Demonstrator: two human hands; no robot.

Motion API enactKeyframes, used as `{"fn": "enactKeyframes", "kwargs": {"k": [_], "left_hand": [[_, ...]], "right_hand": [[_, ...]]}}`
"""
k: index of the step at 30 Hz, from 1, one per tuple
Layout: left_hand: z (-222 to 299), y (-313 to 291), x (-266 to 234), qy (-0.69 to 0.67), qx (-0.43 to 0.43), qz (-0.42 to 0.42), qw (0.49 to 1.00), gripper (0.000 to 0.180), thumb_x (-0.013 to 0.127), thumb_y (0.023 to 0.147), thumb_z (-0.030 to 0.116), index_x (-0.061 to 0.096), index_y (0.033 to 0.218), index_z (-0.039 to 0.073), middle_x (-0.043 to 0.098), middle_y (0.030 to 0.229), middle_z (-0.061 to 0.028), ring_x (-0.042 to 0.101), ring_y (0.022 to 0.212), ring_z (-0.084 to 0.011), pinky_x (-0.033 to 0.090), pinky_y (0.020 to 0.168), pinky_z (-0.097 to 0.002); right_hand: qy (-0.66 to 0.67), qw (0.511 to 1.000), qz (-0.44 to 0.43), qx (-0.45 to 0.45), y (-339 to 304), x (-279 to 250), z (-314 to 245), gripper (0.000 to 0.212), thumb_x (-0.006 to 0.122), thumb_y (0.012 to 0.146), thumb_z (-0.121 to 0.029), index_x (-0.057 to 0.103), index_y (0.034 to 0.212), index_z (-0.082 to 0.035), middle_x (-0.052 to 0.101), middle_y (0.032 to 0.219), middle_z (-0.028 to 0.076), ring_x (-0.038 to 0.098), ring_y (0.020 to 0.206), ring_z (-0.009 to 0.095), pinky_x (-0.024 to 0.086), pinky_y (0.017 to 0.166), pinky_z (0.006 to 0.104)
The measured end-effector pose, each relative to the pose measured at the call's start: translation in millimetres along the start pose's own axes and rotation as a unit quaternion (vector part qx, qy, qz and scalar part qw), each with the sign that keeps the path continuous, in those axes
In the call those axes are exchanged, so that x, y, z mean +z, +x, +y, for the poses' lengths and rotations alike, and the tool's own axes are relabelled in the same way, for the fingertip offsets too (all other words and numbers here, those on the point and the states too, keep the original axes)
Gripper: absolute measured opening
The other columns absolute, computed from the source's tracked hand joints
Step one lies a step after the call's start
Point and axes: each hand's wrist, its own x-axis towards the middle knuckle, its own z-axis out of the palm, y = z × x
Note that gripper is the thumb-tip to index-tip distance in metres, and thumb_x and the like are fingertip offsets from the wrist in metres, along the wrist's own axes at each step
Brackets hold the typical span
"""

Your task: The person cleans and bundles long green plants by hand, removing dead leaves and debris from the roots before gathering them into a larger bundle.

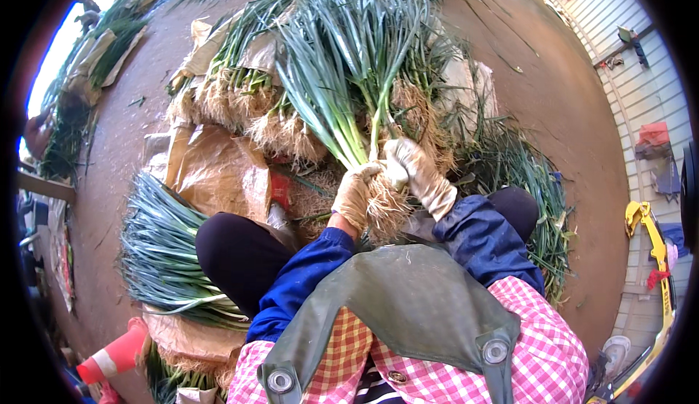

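Note:
A bunch of long green onions (pixel 320 87) stands before me, its leaves fanning away and its pale, stringy roots (pixel 387 204) pointing toward my lap. My left hand (pixel 352 196), in a dirty cream glove, is closed around the white lower stalks. My right hand (pixel 422 176), gloved alike, is closed with its fingertips at the base of a stalk (pixel 376 131) on the bunch's right side. Its fingers meet the white stem just above the roots, close beside my left hand.
Root-on bundles of green onions (pixel 237 97) lie ahead on brown sacking. Trimmed-looking onions (pixel 164 247) are heaped by my left knee on a sack, and loose leaves (pixel 528 185) pile up at right. An orange-and-white cone (pixel 115 353) lies lower left; a yellow metal frame (pixel 659 251) stands far right.

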Motion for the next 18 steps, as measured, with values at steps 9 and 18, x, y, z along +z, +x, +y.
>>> {"fn": "enactKeyframes", "kwargs": {"k": [9, 18], "left_hand": [[-1, 7, -18, 0.097, 0.086, 0.092, 0.987, 0.01, 0.062, 0.081, 0.004, 0.063, 0.09, -0.001, 0.061, 0.068, -0.0059, 0.059, 0.054, -0.0172, 0.048, 0.047, -0.0289], [-5, 13, -29, 0.219, 0.147, 0.149, 0.953, 0.005, 0.064, 0.076, 0.002, 0.062, 0.079, 0.002, 0.057, 0.062, -0.0025, 0.053, 0.048, -0.0143, 0.042, 0.044, -0.0278]], "right_hand": [[-0.48, 0.872, 0.1, 0.008, 31, 33, -30, 0.022, 0.057, 0.093, -0.023, 0.06, 0.113, -0.014, 0.066, 0.085, 0.005, 0.061, 0.068, 0.013, 0.049, 0.058, 0.0289], [-0.838, 0.544, -0.021, 0.037, 88, 18, -21, 0.024, 0.061, 0.085, -0.03, 0.061, 0.091, -0.006, 0.066, 0.084, 0.018, 0.065, 0.081, 0.036, 0.049, 0.069, 0.0463]]}}
